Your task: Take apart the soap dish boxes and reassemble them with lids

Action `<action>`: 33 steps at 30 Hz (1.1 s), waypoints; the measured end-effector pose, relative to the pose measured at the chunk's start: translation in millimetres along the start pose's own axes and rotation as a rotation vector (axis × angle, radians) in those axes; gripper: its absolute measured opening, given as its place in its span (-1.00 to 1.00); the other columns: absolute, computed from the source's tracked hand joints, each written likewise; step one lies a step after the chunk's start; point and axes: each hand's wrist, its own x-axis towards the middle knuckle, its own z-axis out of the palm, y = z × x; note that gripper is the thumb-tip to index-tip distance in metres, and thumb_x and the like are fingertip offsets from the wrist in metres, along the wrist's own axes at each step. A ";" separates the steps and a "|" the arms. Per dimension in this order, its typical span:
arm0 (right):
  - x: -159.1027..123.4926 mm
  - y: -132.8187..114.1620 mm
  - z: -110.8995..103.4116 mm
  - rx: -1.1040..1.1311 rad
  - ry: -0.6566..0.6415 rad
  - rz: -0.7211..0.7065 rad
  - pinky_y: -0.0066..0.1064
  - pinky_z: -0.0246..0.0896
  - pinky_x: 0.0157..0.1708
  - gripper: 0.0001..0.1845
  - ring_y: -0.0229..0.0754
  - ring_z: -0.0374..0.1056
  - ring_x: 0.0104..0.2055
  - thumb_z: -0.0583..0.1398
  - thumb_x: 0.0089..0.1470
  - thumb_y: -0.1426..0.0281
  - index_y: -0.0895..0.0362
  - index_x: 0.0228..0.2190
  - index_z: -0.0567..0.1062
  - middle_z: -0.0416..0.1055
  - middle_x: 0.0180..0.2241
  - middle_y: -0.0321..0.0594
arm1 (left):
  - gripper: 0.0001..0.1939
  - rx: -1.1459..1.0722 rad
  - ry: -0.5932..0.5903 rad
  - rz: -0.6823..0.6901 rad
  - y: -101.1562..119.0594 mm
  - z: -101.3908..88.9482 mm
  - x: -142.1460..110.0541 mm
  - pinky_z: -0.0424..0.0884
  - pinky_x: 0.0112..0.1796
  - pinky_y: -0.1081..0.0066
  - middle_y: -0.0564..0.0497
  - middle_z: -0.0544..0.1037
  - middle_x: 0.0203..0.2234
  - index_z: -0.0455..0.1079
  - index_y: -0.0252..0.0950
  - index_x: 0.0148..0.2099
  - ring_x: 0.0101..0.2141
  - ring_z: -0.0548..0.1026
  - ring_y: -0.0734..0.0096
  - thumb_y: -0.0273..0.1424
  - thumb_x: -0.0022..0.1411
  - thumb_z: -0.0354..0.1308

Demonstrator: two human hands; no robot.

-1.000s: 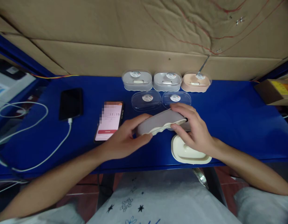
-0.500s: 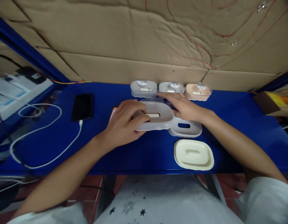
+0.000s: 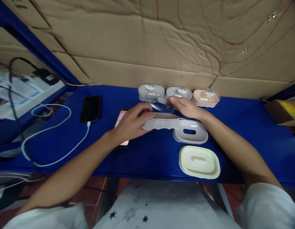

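My left hand grips the left end of a grey oval box, tilted above the blue table so its side wall faces me. Just behind it, my right hand pinches a clear plastic lid with a round pale label. Under my right wrist lies a grey oval tray with a slot through its middle. Nearer the table's front edge rests a cream oval dish with a raised rim.
Along the cardboard wall stand two grey lidded boxes and a peach one. A lit phone lies partly beneath my left hand. Left are a black phone and its white cable. A cardboard box sits right.
The grey box has tipped from showing its top to showing its side. My right hand has drawn slightly back toward me, and the clear lid now shows apart from the box.
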 end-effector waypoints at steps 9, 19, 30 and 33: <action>-1.8 -21.2 -9.7 0.186 -0.001 0.017 -0.03 0.42 0.28 -0.42 0.05 0.54 0.16 0.14 0.40 -0.17 -0.03 0.00 0.71 0.67 0.04 -0.20 | -0.28 0.008 0.090 -0.289 -18.5 3.7 -5.7 0.36 0.35 -0.14 -0.26 0.18 0.48 0.21 -0.03 0.55 0.32 0.43 -0.13 -0.12 0.47 0.32; -8.5 -38.2 -17.3 0.205 -0.046 -0.097 -0.10 0.46 0.19 -0.54 -0.01 0.52 0.15 0.33 0.31 0.02 -0.02 0.10 0.59 0.59 0.12 -0.15 | 0.04 -0.271 0.016 -0.330 -25.8 8.2 -6.4 0.24 0.45 -0.11 -0.24 0.09 0.60 -0.33 0.03 0.69 0.52 0.22 -0.14 0.03 0.49 0.25; -11.7 -46.5 -23.5 0.315 -0.008 -0.077 -0.08 0.46 0.21 -0.60 0.01 0.50 0.19 0.46 0.18 0.10 -0.05 0.00 0.64 0.60 0.09 -0.20 | -0.09 -0.204 -0.023 -0.247 -20.5 3.9 -6.3 0.14 0.49 -0.12 -0.16 -0.06 0.64 -0.37 -0.04 0.70 0.57 0.05 -0.13 -0.19 0.60 0.13; -10.6 -45.1 -20.7 0.286 0.003 -0.100 -0.06 0.45 0.22 -0.59 0.02 0.49 0.19 0.47 0.14 0.11 -0.06 -0.01 0.63 0.58 0.09 -0.21 | -0.05 -0.197 -0.007 -0.266 -21.0 5.5 -7.3 0.10 0.50 -0.14 -0.10 -0.13 0.65 -0.40 -0.01 0.70 0.58 -0.02 -0.14 -0.18 0.58 0.16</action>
